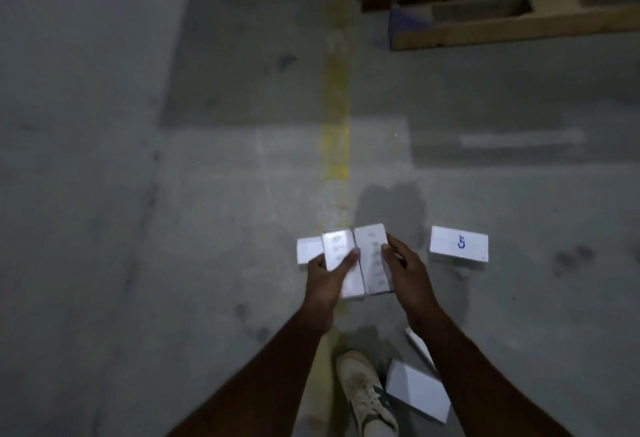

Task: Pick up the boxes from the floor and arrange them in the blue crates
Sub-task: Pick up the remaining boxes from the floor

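Both hands, left [325, 277] and right [403, 263], clamp white boxes [360, 263]; another box [459, 244] lies on the floor [138, 228] at three o'clock.

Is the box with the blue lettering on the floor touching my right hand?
Apart. The head view shows bare grey floor between the box with blue lettering and the right hand, which is on the held boxes.

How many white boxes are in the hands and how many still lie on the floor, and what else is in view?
Boxes held in the left hand and right hand: 3
Boxes on the floor: 3
Wooden pallets: 1
Shoes: 1
Blue crates: 0
Total: 8
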